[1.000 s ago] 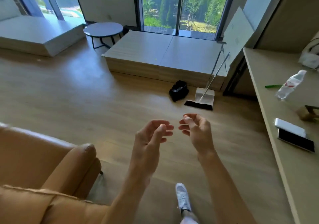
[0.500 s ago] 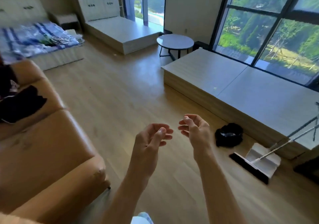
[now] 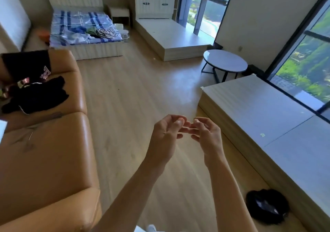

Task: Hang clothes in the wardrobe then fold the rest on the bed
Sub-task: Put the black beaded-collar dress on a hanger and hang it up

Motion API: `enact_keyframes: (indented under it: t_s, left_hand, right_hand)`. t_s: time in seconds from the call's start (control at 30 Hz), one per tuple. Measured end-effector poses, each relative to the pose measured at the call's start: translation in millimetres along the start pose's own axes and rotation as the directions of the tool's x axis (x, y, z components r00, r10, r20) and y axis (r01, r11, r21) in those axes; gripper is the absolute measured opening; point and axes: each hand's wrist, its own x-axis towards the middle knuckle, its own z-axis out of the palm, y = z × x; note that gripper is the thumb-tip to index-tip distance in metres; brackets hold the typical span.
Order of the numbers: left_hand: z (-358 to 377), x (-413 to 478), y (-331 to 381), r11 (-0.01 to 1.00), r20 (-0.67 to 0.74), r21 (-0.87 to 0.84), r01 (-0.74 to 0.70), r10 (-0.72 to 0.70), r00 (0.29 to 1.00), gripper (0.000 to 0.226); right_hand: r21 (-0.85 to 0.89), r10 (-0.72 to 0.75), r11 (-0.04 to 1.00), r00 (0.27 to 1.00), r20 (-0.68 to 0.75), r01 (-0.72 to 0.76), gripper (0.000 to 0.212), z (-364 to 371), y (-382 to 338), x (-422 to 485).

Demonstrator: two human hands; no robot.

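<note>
Our view has swung left, bringing the bed [image 3: 96, 52] and its clothes [image 3: 100, 32] into sight — left hand [image 3: 166, 135] and right hand [image 3: 208, 136] loosely curled, empty, fingertips almost touching — so we should walk over first.

Bed [image 3: 78, 24] at the far end, blue-striped sheet, small heap of clothes [image 3: 101, 32] on its near right corner. Tan sofa [image 3: 44, 151] on the left: black garments [image 3: 35, 97] crumpled on the seat, another black piece [image 3: 26, 63] draped further back. Wood floor [image 3: 134, 88] carries a round counter [image 3: 225, 61] by the window, a low wooden platform [image 3: 250, 110] on the right, and a black bundle [image 3: 267, 206] just beside it.
</note>
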Motion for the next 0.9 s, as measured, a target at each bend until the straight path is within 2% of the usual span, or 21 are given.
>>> enact_keyframes:
  t_s: [0.17,0.43,0.6,0.7,0.9]
  left_hand:
    - [-6,91,-1,1.0,-0.081,0.031,0.001,0.001,0.997,0.023]
    - [-28,259,-10,0.997,-0.348,0.075,-0.005,0.031,0.937,0.023]
    - [-51,347,14,0.993,-0.543,0.12,-0.009,0.073,0.837,0.024]
    - [-78,387,21,0.996,-0.654,0.091,0.009,0.053,0.755,0.023]
    - [-148,467,18,0.998,-0.762,0.053,-0.017,0.052,0.646,0.022]
  right_hand:
    - [0.002,0.022,1.0,0.996,0.089,-0.022,0.015,36,-6,101]
    - [-0.014,0.017,1.0,0.932,0.362,-0.013,0.014,134,-28,288]
    - [-0.018,0.021,1.0,0.846,0.532,-0.013,0.009,210,-65,380]
    - [-0.063,0.059,0.998,0.784,0.618,-0.026,0.009,262,-68,416]
    - [-0.119,0.095,0.993,0.666,0.74,-0.009,0.008,364,-62,471]
